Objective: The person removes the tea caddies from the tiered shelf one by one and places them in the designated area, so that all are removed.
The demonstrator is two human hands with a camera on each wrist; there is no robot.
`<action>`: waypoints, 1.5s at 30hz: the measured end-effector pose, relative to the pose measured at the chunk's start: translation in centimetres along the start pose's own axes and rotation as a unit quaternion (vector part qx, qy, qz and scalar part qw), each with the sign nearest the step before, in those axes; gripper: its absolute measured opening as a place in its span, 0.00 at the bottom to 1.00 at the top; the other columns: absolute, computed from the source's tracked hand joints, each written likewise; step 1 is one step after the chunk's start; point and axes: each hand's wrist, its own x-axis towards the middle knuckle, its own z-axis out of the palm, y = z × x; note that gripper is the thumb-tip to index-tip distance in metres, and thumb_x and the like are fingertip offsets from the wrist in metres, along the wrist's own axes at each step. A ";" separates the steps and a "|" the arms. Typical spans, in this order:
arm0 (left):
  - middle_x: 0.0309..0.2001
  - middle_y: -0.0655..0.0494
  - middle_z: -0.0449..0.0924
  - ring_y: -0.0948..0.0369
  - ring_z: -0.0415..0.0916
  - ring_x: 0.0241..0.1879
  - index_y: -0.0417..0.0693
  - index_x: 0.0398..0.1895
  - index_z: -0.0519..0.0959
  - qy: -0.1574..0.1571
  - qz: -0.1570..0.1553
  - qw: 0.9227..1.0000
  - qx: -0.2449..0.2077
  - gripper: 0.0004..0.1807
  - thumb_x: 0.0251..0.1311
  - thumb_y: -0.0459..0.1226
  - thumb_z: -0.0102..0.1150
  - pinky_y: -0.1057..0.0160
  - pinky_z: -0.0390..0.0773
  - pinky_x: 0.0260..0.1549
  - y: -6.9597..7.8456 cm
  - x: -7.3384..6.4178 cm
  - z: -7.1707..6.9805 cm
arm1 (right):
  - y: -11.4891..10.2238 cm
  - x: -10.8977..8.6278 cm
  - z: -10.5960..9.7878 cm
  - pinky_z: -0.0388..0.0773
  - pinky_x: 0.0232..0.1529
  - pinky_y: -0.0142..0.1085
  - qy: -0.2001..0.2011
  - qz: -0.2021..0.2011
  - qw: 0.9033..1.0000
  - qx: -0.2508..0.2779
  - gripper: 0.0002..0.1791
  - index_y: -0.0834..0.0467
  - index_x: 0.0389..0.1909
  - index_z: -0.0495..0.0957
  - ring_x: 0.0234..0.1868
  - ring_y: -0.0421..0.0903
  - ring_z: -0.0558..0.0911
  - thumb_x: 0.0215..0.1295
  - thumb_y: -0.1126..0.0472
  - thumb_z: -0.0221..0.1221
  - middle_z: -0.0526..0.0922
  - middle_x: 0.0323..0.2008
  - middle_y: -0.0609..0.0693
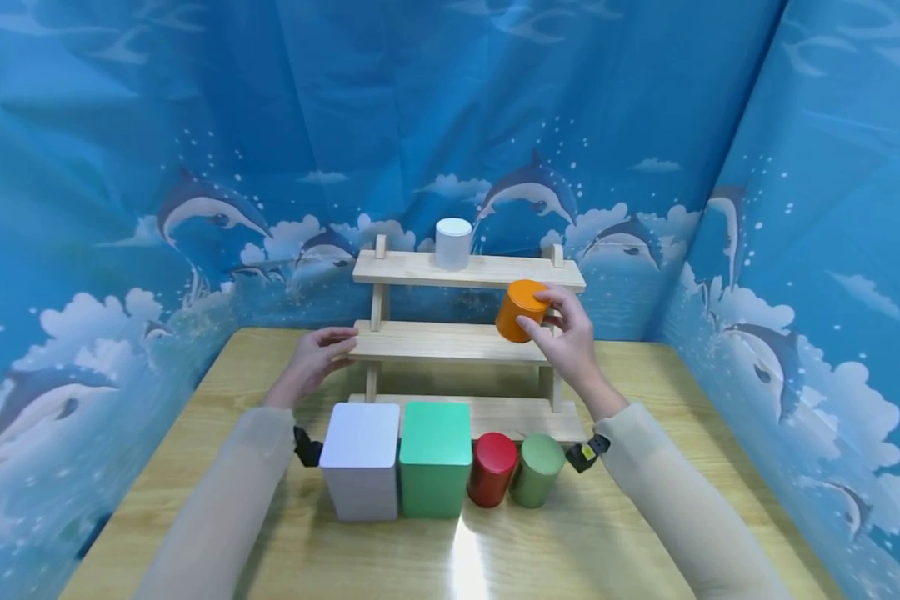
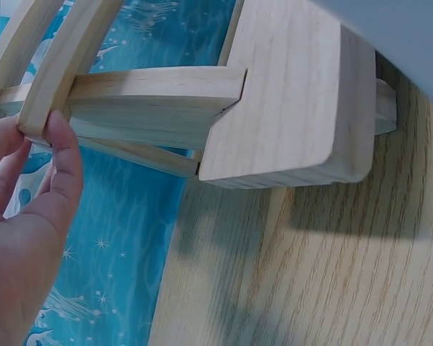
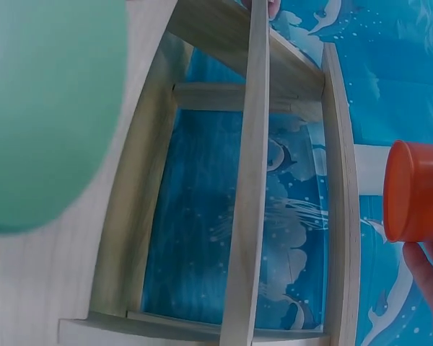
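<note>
An orange cylinder (image 1: 520,308) is gripped between the thumb and fingers of my right hand (image 1: 573,343), slightly tilted, above the right part of the middle shelf board (image 1: 442,342). The right wrist view also shows the cylinder (image 3: 422,193), with only some fingertips beneath it. My left hand (image 1: 317,360) pinches the left end of that middle board; the left wrist view shows thumb and fingers about the board's end (image 2: 58,86). On the top board (image 1: 405,267) of the three-tier wooden shelf stands a white cylinder (image 1: 453,244).
Before the shelf, a white block (image 1: 361,467), a green block (image 1: 435,462), a red cylinder (image 1: 492,471) and a green cylinder (image 1: 537,471) stand in a row on the wooden table (image 1: 600,542). A blue dolphin-print curtain (image 1: 420,108) surrounds the table's back and sides.
</note>
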 end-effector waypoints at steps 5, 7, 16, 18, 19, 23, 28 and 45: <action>0.54 0.47 0.69 0.57 0.72 0.48 0.39 0.58 0.70 -0.001 0.002 1.000 -0.007 0.25 0.59 0.41 0.60 0.57 0.77 0.48 0.0 0.0 -0.1 | -0.1 -0.8 -0.3 0.79 0.45 0.37 -0.001 -0.014 1.000 0.004 0.18 0.72 0.46 0.71 0.48 0.46 0.75 0.53 0.76 0.63 0.71 0.54 0.64; 0.54 0.47 0.69 0.56 0.72 0.48 0.40 0.58 0.71 -0.002 0.002 1.000 -0.007 0.25 0.60 0.41 0.60 0.57 0.77 0.48 0.0 0.0 -0.2 | -0.2 -1.2 -0.5 0.78 0.45 0.36 -0.003 -0.017 1.000 0.002 0.18 0.72 0.45 0.71 0.48 0.45 0.75 0.52 0.76 0.63 0.71 0.54 0.65; 0.55 0.47 0.69 0.58 0.72 0.47 0.39 0.58 0.70 -0.008 -0.002 1.000 -0.010 0.24 0.61 0.39 0.59 0.57 0.77 0.48 0.2 -0.1 0.0 | -0.5 -3.1 -1.1 0.77 0.45 0.30 -0.007 -0.024 1.000 0.004 0.20 0.74 0.45 0.71 0.51 0.46 0.74 0.49 0.81 0.62 0.70 0.54 0.67; 0.55 0.47 0.69 0.59 0.73 0.47 0.38 0.59 0.70 -0.010 -0.002 1.000 -0.011 0.24 0.61 0.39 0.58 0.56 0.76 0.49 0.2 -0.1 0.0 | -0.5 -3.5 -1.3 0.77 0.45 0.30 -0.005 -0.020 1.000 0.007 0.20 0.74 0.44 0.71 0.51 0.46 0.74 0.49 0.81 0.62 0.70 0.54 0.67; 0.55 0.46 0.69 0.59 0.73 0.47 0.38 0.59 0.69 -0.011 -0.001 1.000 -0.012 0.25 0.61 0.39 0.59 0.56 0.76 0.50 0.2 -0.1 0.0 | -0.5 -3.6 -1.4 0.77 0.45 0.31 -0.004 -0.019 1.000 0.008 0.20 0.74 0.44 0.71 0.51 0.46 0.74 0.49 0.81 0.62 0.70 0.54 0.67; 0.55 0.46 0.69 0.60 0.73 0.46 0.37 0.59 0.69 -0.011 0.005 1.000 -0.010 0.26 0.61 0.40 0.59 0.55 0.75 0.51 0.2 -0.1 -0.1 | -0.4 -4.2 -1.7 0.78 0.45 0.31 -0.002 -0.017 1.000 0.013 0.20 0.74 0.44 0.71 0.50 0.46 0.74 0.48 0.82 0.62 0.70 0.54 0.68; 0.54 0.48 0.70 0.60 0.73 0.46 0.38 0.59 0.70 -0.005 0.004 1.000 -0.019 0.25 0.60 0.39 0.60 0.55 0.76 0.50 0.3 -0.1 0.1 | -0.1 -5.2 -2.1 0.77 0.45 0.29 0.004 -0.011 1.000 0.013 0.20 0.75 0.44 0.70 0.51 0.44 0.74 0.47 0.83 0.62 0.70 0.54 0.69; 0.56 0.48 0.70 0.58 0.73 0.49 0.41 0.58 0.71 0.008 -0.001 0.999 -0.035 0.26 0.58 0.41 0.62 0.58 0.77 0.48 -0.4 0.0 0.0 | 1.2 -8.3 -3.6 0.76 0.45 0.27 0.023 -0.020 1.000 0.005 0.22 0.75 0.41 0.73 0.54 0.47 0.73 0.40 0.86 0.63 0.71 0.52 0.70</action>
